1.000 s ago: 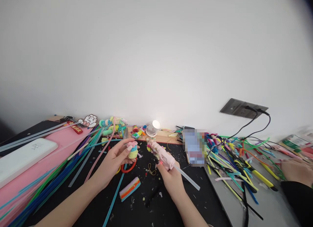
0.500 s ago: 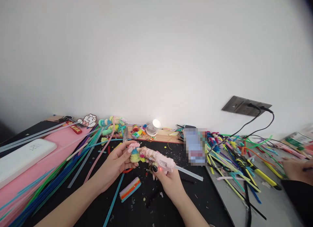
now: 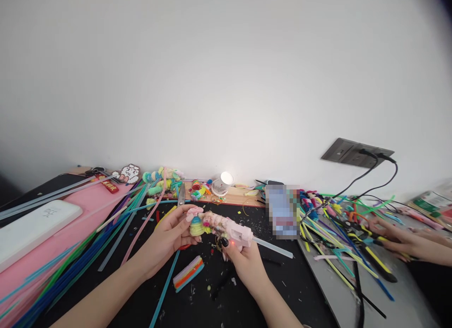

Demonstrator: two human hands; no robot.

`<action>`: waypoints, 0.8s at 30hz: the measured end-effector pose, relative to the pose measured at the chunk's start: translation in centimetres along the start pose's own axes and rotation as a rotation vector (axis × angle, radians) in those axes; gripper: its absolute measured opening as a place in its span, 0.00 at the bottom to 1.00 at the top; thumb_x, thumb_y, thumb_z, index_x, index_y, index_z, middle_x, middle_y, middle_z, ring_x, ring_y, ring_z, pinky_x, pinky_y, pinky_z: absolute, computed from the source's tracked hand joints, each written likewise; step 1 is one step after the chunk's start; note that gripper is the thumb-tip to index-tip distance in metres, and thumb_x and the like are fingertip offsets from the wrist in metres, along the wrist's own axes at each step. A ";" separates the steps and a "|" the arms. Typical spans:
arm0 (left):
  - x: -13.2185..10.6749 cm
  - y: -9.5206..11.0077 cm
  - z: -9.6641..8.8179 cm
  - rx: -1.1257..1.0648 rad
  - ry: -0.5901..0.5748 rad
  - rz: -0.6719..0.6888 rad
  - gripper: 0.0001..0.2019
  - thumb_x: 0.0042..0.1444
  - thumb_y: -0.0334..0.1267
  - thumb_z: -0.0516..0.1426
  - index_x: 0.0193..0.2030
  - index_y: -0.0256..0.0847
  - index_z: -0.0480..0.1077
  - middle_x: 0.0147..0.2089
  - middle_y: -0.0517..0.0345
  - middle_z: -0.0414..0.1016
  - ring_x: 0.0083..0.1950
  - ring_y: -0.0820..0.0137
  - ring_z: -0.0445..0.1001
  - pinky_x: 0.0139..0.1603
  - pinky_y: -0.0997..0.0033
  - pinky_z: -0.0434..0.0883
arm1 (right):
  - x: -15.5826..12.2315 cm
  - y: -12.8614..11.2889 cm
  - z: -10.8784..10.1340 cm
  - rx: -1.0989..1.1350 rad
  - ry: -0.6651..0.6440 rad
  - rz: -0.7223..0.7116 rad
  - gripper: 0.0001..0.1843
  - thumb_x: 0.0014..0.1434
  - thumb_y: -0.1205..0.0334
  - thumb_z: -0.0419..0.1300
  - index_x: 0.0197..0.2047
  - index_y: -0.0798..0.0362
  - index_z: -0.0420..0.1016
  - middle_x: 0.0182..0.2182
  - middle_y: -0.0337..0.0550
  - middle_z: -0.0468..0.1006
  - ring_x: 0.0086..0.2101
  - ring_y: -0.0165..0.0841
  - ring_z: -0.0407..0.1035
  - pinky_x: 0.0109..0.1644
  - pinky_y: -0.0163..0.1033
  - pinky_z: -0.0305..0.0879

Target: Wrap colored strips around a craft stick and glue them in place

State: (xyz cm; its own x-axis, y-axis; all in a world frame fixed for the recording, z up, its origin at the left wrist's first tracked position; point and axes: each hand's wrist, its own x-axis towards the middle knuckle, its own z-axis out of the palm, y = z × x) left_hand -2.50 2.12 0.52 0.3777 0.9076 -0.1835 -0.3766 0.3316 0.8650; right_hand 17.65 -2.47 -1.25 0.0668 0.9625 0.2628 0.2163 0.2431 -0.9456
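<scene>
Between the fingers and thumb of my left hand (image 3: 171, 236) is a small pipe-cleaner figure (image 3: 196, 225), with a pink top over coiled blue and yellow bands. My right hand (image 3: 245, 262) is wrapped round a pink hot glue gun (image 3: 240, 232), its small red light lit. From its back end sticks out a translucent glue stick (image 3: 273, 248). The gun's nozzle end meets the figure's right side, though clutter hides whether they touch. Below my hands lies a striped pipe-cleaner piece (image 3: 189, 274) in lilac, orange and blue. Scissors (image 3: 181, 194) lie behind my left hand.
Bundles of pipe cleaners (image 3: 88, 252) and a white case (image 3: 42, 226) cover the left side. A paper cup (image 3: 223, 183) stands by the wall. On the right are a blurred phone (image 3: 281, 210), yellow-black pliers (image 3: 376, 262), cords (image 3: 363, 179) and another person's hand (image 3: 399, 238).
Another person's hand has come in from the right to the pliers, which have shifted slightly. My hands, the figure and the glue gun have barely moved.
</scene>
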 end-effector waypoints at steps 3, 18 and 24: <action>0.0 -0.1 -0.1 -0.001 -0.002 0.003 0.17 0.57 0.47 0.62 0.50 0.46 0.68 0.40 0.59 0.78 0.32 0.71 0.77 0.38 0.68 0.75 | 0.1 0.2 0.0 0.013 -0.094 0.040 0.13 0.59 0.52 0.59 0.36 0.50 0.81 0.20 0.37 0.69 0.20 0.31 0.59 0.25 0.35 0.62; 0.1 0.0 -0.1 -0.048 -0.011 0.009 0.16 0.58 0.45 0.62 0.51 0.45 0.67 0.40 0.60 0.76 0.33 0.72 0.77 0.39 0.69 0.75 | 0.1 0.1 0.0 0.078 -0.085 0.126 0.12 0.57 0.52 0.59 0.40 0.49 0.78 0.17 0.32 0.61 0.18 0.28 0.53 0.22 0.34 0.52; 0.1 -0.1 -0.2 -0.059 -0.016 0.003 0.17 0.57 0.46 0.62 0.50 0.46 0.67 0.39 0.60 0.76 0.32 0.72 0.77 0.38 0.69 0.75 | 0.1 0.3 -0.1 0.062 -0.071 0.153 0.13 0.57 0.51 0.59 0.29 0.51 0.72 0.18 0.33 0.60 0.19 0.27 0.52 0.23 0.34 0.51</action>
State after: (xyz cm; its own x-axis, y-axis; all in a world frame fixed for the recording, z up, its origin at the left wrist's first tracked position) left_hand -2.59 2.24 0.34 0.3895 0.9047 -0.1727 -0.4268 0.3435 0.8366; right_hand 17.79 -2.28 -1.45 0.0248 0.9943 0.1032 0.1480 0.0985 -0.9841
